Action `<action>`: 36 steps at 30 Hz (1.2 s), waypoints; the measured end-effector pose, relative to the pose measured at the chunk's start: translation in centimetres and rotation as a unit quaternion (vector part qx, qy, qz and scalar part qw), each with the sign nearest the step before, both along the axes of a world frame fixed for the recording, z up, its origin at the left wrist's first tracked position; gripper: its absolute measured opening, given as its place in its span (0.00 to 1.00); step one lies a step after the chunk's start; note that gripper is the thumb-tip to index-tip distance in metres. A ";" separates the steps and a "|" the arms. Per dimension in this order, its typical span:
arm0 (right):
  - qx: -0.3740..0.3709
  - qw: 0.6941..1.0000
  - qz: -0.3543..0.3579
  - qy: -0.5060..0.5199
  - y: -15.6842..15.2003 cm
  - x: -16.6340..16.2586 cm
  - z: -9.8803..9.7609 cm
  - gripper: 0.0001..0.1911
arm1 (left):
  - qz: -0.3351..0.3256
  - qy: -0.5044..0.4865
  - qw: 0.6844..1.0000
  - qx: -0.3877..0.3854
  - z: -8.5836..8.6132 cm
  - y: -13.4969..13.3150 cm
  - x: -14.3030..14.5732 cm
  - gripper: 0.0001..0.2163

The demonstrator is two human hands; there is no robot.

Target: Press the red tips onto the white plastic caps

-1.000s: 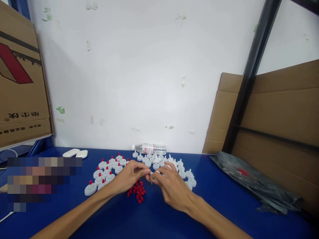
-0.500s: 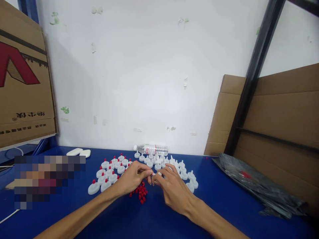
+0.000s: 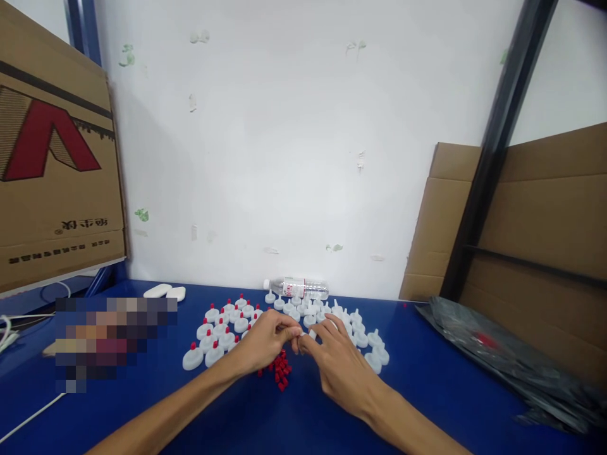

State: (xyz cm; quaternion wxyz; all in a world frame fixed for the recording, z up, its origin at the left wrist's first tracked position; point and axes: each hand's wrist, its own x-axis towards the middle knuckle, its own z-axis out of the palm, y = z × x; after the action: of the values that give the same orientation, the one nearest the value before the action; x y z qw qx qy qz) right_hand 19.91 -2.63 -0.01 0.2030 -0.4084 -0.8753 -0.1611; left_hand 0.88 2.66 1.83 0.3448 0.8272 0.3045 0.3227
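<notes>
My left hand (image 3: 268, 344) and my right hand (image 3: 339, 366) meet fingertip to fingertip over the blue table (image 3: 294, 411). Between the pinched fingers sits a small white cap (image 3: 303, 333); both hands grip it. Just under the left hand lies a heap of little red plugs (image 3: 281, 368). To the left stand several white caps with red plugs fitted (image 3: 215, 332). Behind and to the right of my hands are several plain white caps (image 3: 351, 325).
A clear water bottle (image 3: 298, 288) lies by the white wall. A printed cardboard box (image 3: 52, 183) stands at the left, flat cardboard (image 3: 535, 215) and a black post (image 3: 497, 151) at the right. Grey plastic bags (image 3: 512, 360) lie at the right. A white cable (image 3: 33, 417) crosses the left corner.
The view has shifted left, so everything sits further right in the picture. My hands stay together on the white cap with only small finger movements.
</notes>
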 end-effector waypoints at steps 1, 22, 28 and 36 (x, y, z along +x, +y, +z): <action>0.004 1.000 -0.001 0.006 0.1 0.1 0.2 0.26 | 0.003 0.006 1.000 0.010 0.4 0.1 -0.1 0.18; 0.006 0.993 0.019 0.113 0.5 0.8 0.9 0.18 | 0.210 0.291 0.899 0.251 -0.4 4.7 -6.0 0.10; 0.002 0.993 0.022 0.113 0.5 0.8 0.7 0.18 | 0.228 0.325 0.875 0.277 0.0 5.7 -7.8 0.09; -0.007 0.992 0.032 0.122 0.5 0.8 0.7 0.17 | 0.167 0.273 0.881 0.349 -0.6 4.3 -5.6 0.17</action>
State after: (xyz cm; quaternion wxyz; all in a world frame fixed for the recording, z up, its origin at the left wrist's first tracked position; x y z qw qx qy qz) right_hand 20.72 -2.11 0.70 0.3104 -0.3986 -0.8575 -0.0971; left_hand -4.68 6.99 1.24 -0.1218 0.8862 0.3879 0.2223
